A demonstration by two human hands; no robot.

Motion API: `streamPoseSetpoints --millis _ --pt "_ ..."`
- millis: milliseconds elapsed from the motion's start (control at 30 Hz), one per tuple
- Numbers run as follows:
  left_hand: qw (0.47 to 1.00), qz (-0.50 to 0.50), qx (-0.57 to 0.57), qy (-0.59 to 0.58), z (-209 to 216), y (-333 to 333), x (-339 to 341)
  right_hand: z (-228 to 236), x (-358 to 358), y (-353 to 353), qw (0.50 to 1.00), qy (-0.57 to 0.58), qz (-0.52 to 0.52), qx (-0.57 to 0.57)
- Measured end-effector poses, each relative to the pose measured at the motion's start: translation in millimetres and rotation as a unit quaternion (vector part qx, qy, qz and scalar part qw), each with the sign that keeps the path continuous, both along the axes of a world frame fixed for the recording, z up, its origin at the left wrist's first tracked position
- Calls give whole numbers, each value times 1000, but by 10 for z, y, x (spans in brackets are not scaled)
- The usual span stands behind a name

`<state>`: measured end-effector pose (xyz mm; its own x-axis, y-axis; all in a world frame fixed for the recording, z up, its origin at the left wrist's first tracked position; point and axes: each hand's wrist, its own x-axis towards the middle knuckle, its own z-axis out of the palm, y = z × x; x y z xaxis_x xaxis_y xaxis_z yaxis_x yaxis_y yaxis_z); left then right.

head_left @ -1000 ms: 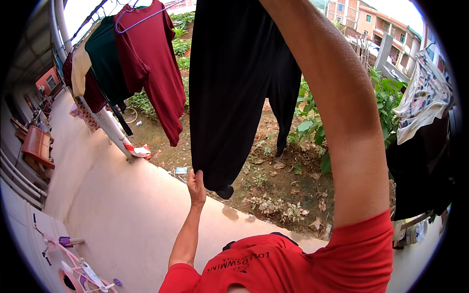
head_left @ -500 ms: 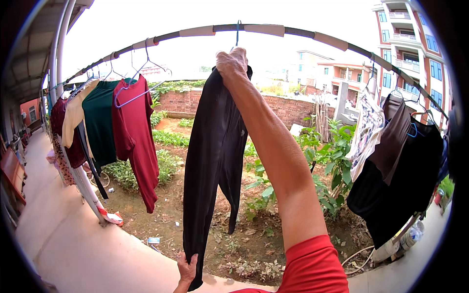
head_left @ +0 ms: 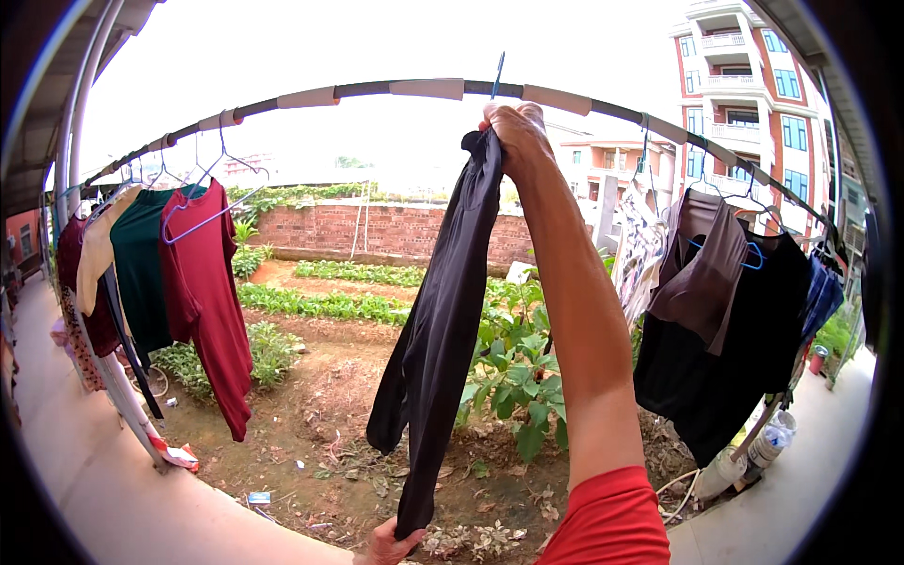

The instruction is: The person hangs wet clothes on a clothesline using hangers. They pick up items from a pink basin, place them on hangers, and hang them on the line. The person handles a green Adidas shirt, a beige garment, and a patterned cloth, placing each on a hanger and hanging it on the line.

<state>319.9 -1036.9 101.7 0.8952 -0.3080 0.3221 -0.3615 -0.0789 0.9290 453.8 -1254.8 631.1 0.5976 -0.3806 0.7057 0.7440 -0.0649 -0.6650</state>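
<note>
Black trousers (head_left: 450, 250) hang lengthwise in front of me, waist up, legs slanting down to the left. My right hand (head_left: 518, 132) is raised just under the pole, closed around the hanger at the waist of the trousers. The hanger's thin blue hook (head_left: 498, 73) sticks up above the pole (head_left: 367, 88); whether it rests on the pole I cannot tell. Most of the hanger is hidden by the hand and cloth. Low at the front edge, my left hand (head_left: 389, 543) pinches the bottom of one trouser leg.
On the left of the pole hang a red top (head_left: 209, 292), a green top (head_left: 146, 264) and an empty purple hanger (head_left: 212, 218). To the right hang a patterned garment (head_left: 637, 250) and dark clothes (head_left: 725, 348). Beyond lie garden plants (head_left: 527, 386) and a brick wall (head_left: 348, 231).
The hook has gone from curving over the pole to standing tilted above it. The trousers now slant, their legs swung round. My view has shifted to the right.
</note>
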Motion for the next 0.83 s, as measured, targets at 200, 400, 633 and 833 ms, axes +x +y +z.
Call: streamPoseSetpoints --millis 200,400,633,833 --pt "996 -31 89 -3 -197 -385 24 -60 -256 -678 999 -30 -12 -17" --pt "977 -8 214 -8 -889 -778 198 -407 27 -1168 997 -38 62 -16" --pt "967 -66 247 18 -1022 -1204 -80 -537 167 -1744 990 -18 71 -120" --pt "941 -116 288 134 -1530 -878 -483 -637 166 -1750 953 -55 -177 -239"
